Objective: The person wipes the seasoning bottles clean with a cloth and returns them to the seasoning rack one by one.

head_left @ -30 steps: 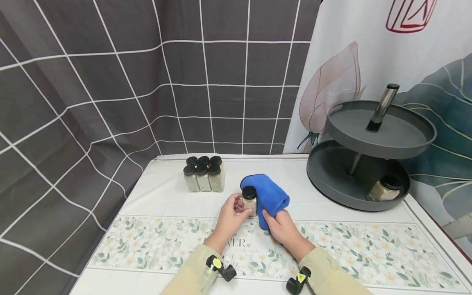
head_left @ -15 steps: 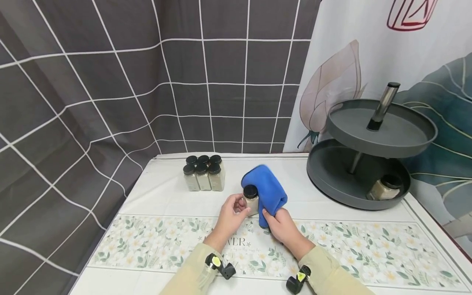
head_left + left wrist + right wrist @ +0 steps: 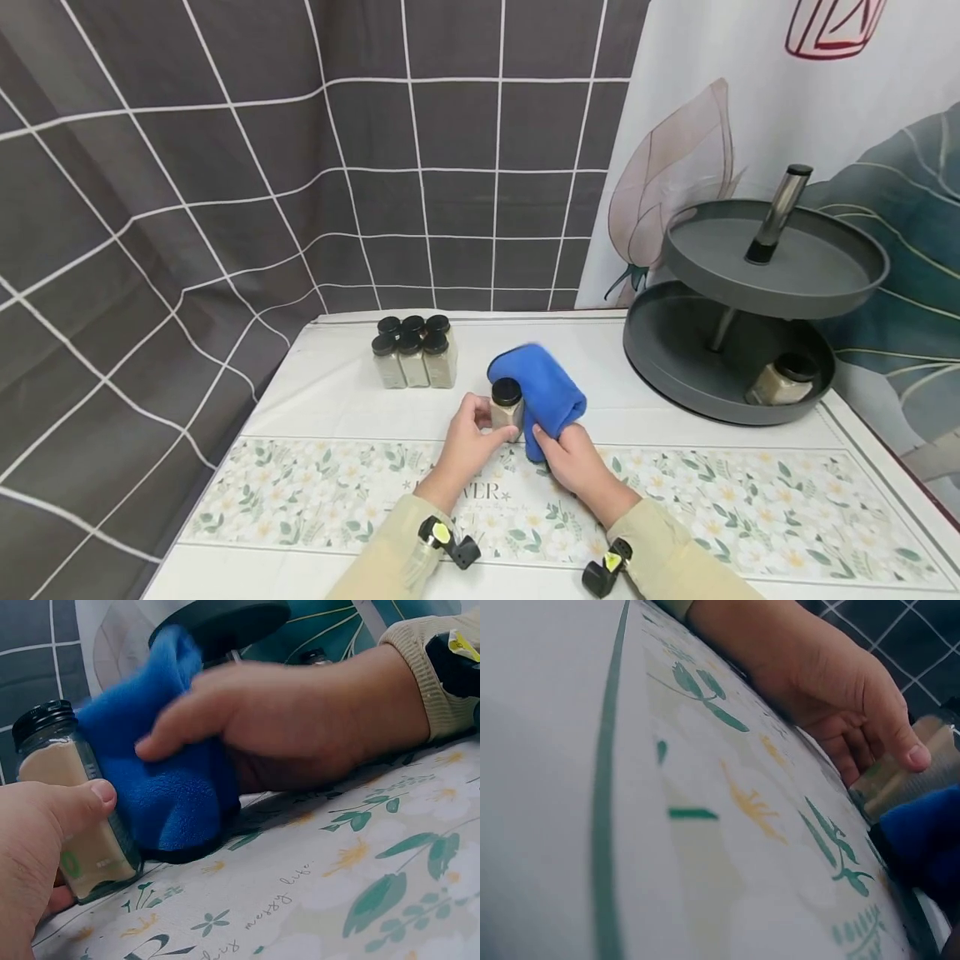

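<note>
Left hand (image 3: 471, 433), just below the middle of the head view, partly closed: thumb on the near face of a small jar (image 3: 506, 408), fingers bent around its far side, so the jar is gripped between them. Jar has its black lid on and pale powder inside; it leans in the left wrist view, and whether its base touches the tablecloth (image 3: 675, 500) cannot be told. Right hand (image 3: 573, 458), to the right of it, pinches a folded blue cloth (image 3: 551, 392), thumb on top, remaining fingers mostly hidden. Cloth lies along the jar's right side, apparently touching. Judgement: wiping of this one jar is under way and not finished, since both hands are engaged with jar and cloth. Further out, left of centre in the head view, six similar lidded jars (image 3: 412, 367) stand upright in two close rows, well apart from the hands. At the right of the frame, a two-tier stand (image 3: 667, 358) bears one more jar (image 3: 782, 382) on its lower tray. Tentative tally, if the stand takes finished jars: one done, one in hand, six left. Caution: nothing visible shows whether the six have been wiped, so this count stays provisional.
</note>
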A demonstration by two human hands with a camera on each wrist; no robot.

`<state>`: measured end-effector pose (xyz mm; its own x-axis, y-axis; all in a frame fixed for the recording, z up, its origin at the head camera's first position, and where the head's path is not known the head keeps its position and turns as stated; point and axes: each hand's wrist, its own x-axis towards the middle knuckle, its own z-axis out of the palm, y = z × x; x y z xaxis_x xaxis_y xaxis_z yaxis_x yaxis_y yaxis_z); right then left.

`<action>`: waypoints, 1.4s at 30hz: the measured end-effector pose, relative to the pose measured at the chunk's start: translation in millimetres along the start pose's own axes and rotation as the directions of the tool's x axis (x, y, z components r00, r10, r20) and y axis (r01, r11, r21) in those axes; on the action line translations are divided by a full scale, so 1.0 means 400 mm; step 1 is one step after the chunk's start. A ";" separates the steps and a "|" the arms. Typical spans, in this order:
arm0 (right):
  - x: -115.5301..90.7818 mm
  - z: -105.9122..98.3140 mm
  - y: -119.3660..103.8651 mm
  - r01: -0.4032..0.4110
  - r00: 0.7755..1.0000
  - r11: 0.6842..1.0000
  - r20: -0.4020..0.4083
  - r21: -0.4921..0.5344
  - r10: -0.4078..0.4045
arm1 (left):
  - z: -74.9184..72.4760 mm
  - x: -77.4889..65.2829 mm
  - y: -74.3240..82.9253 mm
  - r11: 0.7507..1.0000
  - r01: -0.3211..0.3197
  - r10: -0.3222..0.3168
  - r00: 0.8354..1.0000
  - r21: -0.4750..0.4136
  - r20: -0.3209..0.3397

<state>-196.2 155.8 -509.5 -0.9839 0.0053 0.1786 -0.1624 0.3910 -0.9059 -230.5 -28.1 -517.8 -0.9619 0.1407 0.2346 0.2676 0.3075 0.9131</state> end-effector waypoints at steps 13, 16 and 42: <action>0.004 0.003 0.002 0.042 0.999 0.995 0.031 -0.088 -0.039 | -0.004 -0.001 0.012 0.997 0.004 -0.006 0.999 0.074 0.031; 0.008 0.002 0.003 0.034 0.999 0.996 -0.022 -0.083 -0.036 | -0.003 -0.003 0.012 0.999 -0.023 0.024 0.999 -0.034 0.035; 0.002 -0.008 -0.016 -0.196 0.980 0.902 0.099 0.384 0.171 | -0.002 0.004 0.026 0.856 -0.110 0.048 0.990 -0.505 -0.135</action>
<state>-195.6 156.3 -502.4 -0.9997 -0.0188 -0.0176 0.0176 -0.0013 -0.9998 -229.3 -25.4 -507.6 -0.9468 0.0269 0.3207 0.3066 -0.2280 0.9241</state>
